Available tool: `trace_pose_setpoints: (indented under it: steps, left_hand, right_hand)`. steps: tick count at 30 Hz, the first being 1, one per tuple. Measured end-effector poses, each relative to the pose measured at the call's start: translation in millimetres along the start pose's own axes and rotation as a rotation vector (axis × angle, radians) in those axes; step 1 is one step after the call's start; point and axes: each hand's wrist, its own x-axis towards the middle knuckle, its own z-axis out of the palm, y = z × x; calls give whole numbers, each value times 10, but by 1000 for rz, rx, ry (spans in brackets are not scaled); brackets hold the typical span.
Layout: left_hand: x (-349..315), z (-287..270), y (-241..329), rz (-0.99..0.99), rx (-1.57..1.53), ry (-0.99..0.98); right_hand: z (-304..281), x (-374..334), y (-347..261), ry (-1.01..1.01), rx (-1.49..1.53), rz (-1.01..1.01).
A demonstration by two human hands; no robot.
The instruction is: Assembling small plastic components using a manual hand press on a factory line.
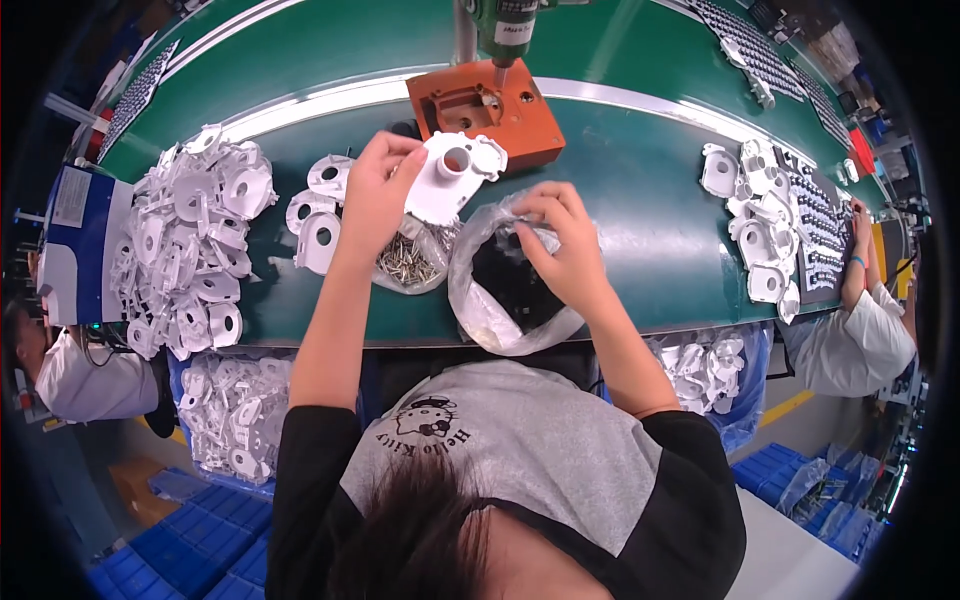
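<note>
My left hand (383, 190) grips a white plastic housing (432, 192) by its left edge. The housing has a round raised collar and is held in front of an orange fixture block (545, 130). Over the mouth of a clear plastic bag (487, 322), my right hand (568, 245) has its thumb and fingers curled toward each other; whatever is between them is too small or hidden to make out. Small black parts (512, 285) fill the bag. Below the housing lies a bag of metal screws (410, 262).
A green drill-like tool (503, 30) hangs above the fixture. White housings are piled at the left (185, 235), with several more at the right (765, 215) beside a tray of black parts (820, 230). Co-workers sit at left (95, 375) and right (860, 340). Blue bins (200, 540) stand below.
</note>
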Motion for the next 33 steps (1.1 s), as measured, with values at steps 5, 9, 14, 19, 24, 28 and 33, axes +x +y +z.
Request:
trace_pose_setpoints:
  steps: [5, 9, 14, 19, 24, 28, 33]
  left_hand:
    - [586, -28, -79, 43, 147, -103]
    - [971, 89, -50, 104, 312, -120]
    - [1403, -8, -366, 89, 149, -302]
    - [1386, 11, -397, 639, 940, -63]
    - [970, 80, -258, 489, 881, -1]
    - [466, 195, -305, 665, 977, -140]
    - [403, 333, -475, 774, 1086, -54]
  right_hand:
    - [96, -159, 269, -240, -452, 46]
    - [140, -206, 467, -195, -413, 18]
    - [166, -162, 466, -215, -367, 68]
    - [145, -152, 419, -160, -212, 206]
    - [41, -162, 447, -191, 71, 297]
    - [-110, 15, 362, -316, 311, 350]
    - [-215, 622, 420, -69, 198, 204]
